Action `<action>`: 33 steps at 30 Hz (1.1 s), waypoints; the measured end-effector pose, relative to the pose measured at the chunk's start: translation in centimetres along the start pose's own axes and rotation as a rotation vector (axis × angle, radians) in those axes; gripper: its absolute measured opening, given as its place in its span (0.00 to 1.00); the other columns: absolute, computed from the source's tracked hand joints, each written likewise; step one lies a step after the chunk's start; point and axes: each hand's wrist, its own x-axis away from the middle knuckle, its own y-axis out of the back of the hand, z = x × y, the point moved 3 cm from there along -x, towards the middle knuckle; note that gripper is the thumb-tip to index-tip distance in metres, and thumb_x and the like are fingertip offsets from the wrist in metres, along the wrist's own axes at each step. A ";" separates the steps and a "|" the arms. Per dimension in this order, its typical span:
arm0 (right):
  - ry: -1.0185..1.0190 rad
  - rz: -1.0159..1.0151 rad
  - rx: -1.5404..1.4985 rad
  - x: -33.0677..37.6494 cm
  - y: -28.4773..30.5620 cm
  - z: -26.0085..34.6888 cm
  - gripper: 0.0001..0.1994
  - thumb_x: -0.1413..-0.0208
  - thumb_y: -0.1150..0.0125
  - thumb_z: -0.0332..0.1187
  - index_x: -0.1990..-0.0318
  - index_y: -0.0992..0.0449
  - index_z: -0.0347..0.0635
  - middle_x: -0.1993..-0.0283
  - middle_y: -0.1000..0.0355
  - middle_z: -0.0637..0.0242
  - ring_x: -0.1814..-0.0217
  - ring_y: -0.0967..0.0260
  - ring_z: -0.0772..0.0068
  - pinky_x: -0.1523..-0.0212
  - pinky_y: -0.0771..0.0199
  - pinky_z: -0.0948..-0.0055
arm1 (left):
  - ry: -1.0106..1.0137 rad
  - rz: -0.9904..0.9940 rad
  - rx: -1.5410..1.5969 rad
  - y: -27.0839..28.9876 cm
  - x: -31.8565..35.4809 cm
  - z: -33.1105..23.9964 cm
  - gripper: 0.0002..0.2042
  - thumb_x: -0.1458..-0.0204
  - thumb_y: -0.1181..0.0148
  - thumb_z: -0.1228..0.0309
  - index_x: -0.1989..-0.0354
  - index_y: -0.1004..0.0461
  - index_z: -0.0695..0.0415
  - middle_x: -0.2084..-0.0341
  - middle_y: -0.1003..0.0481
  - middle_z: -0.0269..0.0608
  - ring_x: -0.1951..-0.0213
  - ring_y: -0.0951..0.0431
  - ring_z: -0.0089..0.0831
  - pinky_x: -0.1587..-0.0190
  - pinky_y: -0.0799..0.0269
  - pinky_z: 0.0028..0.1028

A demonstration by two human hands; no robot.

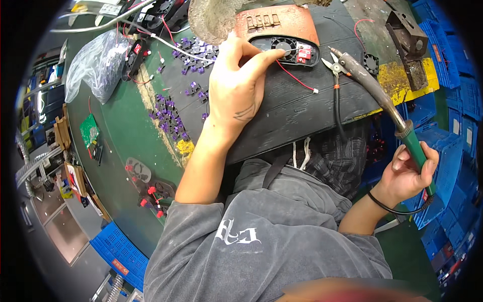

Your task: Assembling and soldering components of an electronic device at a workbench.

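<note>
Fan housing [261, 43]: my landmark, lying open on the black work surface [287, 110], fan [283, 44] upward, presumably for easy reach.
Soldering iron [370, 83]: tip just right of the housing; likely gripped by its green handle [413, 147] to spare skin from heat.
Left hand [234, 83]: over the housing's left side; thumb and forefinger nearly closed, apparently pinching a thin strand [294, 50].
Right hand [405, 173]: below and right of the housing, fingers curled around the handle.

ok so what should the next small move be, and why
Probably bring the tip of the soldering iron left toward the red-and-white part: the right hand holds the iron with its tip showing just right of the black case, while the left hand pinches a thin strand pointing at that part.
</note>
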 end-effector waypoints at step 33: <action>0.100 0.212 0.152 0.5 -3.8 -0.3 0.19 0.40 0.50 0.42 0.57 0.27 0.32 0.67 0.26 0.51 0.79 0.31 0.70 0.84 0.35 0.80 | -0.070 -0.025 -0.044 -1.0 0.2 0.6 0.18 0.65 0.40 0.81 0.62 0.18 0.56 0.72 0.30 0.39 0.70 0.27 0.34 0.68 0.29 0.30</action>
